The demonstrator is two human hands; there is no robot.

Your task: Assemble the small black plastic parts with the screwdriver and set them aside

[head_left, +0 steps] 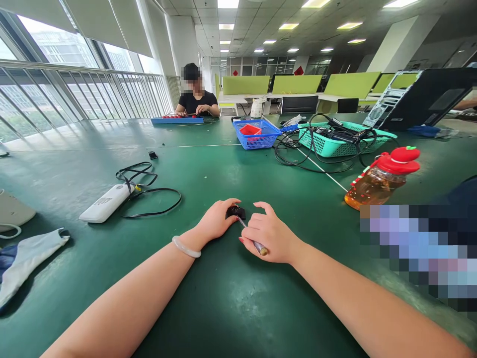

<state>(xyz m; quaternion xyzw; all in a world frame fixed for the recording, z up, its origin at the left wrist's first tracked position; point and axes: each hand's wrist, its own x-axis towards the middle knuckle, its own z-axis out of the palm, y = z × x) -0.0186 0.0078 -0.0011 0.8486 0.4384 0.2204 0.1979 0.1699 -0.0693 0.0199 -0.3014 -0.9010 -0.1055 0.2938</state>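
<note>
A small, black, block-like part (240, 213) is held low at the green-topped table (246, 313), in front of the wearer, between the thumb and fingers of the left hand (212, 221), which is curled partway closed around its sides. By the right hand (275, 235), a slim, pen-like tool with a pale metallic shaft and a brownish handle end (262, 249) is gripped among the bent fingers, while the index finger is lifted clear of it. The shaft is angled toward the near edge of the black part, close to the left thumb; whether contact is made at the tip cannot be told, as that spot is small and partly covered. As far as is shown, the part and the tool are both in hand and lined up, so the work is judged to be under way rather than finished. No piece is seen lifted off the part, and how much is left to be done on it cannot be read. Farther off to the left, a second small black piece (152, 155) is left lying untouched, near a white, rounded power bank (107, 203) with a looped black cable (169, 211); whether it belongs with the held part cannot be determined.
</note>
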